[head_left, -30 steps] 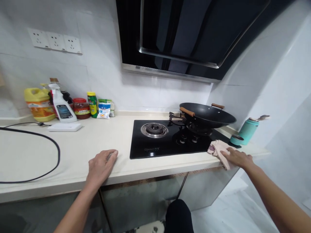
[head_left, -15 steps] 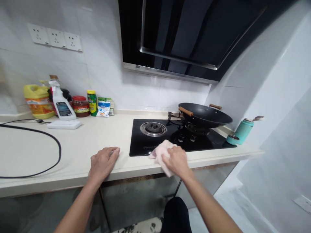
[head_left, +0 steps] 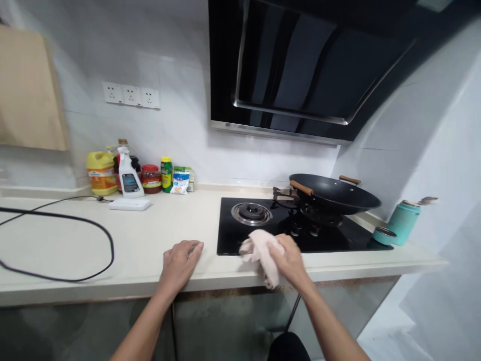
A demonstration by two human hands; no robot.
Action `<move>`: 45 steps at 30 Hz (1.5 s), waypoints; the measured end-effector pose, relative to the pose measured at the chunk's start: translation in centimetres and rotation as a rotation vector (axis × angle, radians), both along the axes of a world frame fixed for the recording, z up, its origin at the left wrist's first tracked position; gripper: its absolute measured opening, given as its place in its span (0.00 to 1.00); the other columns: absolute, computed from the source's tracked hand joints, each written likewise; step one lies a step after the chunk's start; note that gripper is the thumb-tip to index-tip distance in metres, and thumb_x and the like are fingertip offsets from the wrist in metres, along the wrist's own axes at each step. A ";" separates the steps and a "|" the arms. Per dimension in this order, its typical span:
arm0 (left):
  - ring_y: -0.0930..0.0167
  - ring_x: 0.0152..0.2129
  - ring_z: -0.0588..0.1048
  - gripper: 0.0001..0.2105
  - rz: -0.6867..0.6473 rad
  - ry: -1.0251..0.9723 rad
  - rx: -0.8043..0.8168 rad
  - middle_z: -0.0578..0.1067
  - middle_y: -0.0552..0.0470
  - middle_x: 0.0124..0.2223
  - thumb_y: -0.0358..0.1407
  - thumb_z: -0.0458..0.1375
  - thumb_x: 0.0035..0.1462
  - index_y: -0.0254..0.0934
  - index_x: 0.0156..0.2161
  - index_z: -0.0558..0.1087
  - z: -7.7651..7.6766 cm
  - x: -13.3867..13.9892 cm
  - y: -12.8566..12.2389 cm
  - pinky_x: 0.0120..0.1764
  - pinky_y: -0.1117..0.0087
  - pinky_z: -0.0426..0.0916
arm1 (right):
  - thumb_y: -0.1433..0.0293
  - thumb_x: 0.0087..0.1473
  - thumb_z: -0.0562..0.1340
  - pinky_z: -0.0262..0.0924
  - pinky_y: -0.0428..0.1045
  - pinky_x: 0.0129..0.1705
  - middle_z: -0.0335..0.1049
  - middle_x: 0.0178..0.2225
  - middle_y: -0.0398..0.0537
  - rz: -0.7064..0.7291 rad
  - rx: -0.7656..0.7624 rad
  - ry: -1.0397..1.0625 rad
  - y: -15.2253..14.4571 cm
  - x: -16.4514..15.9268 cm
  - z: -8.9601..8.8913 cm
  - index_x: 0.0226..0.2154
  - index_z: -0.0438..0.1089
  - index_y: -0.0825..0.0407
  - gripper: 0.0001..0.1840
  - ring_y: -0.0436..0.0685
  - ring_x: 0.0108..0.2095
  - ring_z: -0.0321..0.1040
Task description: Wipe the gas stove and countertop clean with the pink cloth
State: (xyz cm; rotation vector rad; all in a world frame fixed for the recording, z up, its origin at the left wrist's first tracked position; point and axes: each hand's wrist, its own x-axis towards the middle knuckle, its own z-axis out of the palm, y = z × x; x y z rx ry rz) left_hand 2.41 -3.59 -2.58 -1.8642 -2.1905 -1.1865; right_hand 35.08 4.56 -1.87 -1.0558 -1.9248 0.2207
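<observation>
My right hand (head_left: 288, 258) grips a crumpled pale pink cloth (head_left: 263, 253) over the front edge of the black gas stove (head_left: 233, 240). One end of the cloth hangs down past the hand. To the left of the stove, my left hand (head_left: 182, 260) rests on the white countertop (head_left: 150, 240) with its thumb stretched out and nothing held. Behind the cloth is the stove's bare left burner (head_left: 251, 214). A black wok (head_left: 334, 194) with wooden handles sits on the right side of the stove.
A turquoise canister (head_left: 404, 220) and a small round turquoise container (head_left: 384, 235) stand at the right wall. Farther left are a spray bottle (head_left: 130, 175), a yellow jug (head_left: 101, 175), a red-lidded jar (head_left: 151, 179) and a black cable (head_left: 108, 240). A range hood (head_left: 285, 65) overhangs the stove.
The view has swung left, bringing a wooden board or cabinet into sight. The cloth is now bunched and lifted somewhat at the stove's front edge. My left hand remains on the counter.
</observation>
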 end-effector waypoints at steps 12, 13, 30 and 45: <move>0.58 0.52 0.74 0.21 0.019 0.006 -0.014 0.81 0.48 0.51 0.50 0.47 0.65 0.43 0.46 0.79 0.1 0.4 -0.1 0.57 0.53 0.59 | 0.47 0.61 0.56 0.52 0.64 0.53 0.71 0.55 0.55 -0.323 -0.128 -0.628 2.3 -1.8 0.7 0.56 0.73 0.40 0.28 0.71 0.54 0.63; 0.58 0.52 0.74 0.21 0.021 0.013 -0.009 0.81 0.48 0.51 0.50 0.47 0.65 0.43 0.46 0.79 0.1 0.3 0.0 0.57 0.54 0.59 | 0.46 0.60 0.56 0.52 0.64 0.53 0.71 0.55 0.55 -0.269 -0.108 -0.617 1.9 -3.7 1.0 0.55 0.74 0.40 0.28 0.71 0.54 0.63; 0.56 0.51 0.75 0.23 0.002 0.025 -0.028 0.81 0.48 0.49 0.54 0.47 0.61 0.43 0.45 0.79 -0.1 -0.6 0.6 0.56 0.54 0.62 | 0.59 0.63 0.54 0.50 0.54 0.47 0.75 0.51 0.55 -0.323 -0.187 -0.588 3.5 3.1 1.6 0.45 0.74 0.52 0.18 0.63 0.49 0.67; 0.58 0.51 0.76 0.22 -0.011 0.054 -0.031 0.82 0.49 0.48 0.52 0.48 0.61 0.43 0.45 0.79 0.2 -0.3 0.3 0.55 0.55 0.63 | 0.65 0.67 0.50 0.54 0.58 0.49 0.74 0.44 0.62 -0.790 -0.274 -0.673 8.6 10.3 1.6 0.50 0.65 0.57 0.17 0.68 0.50 0.69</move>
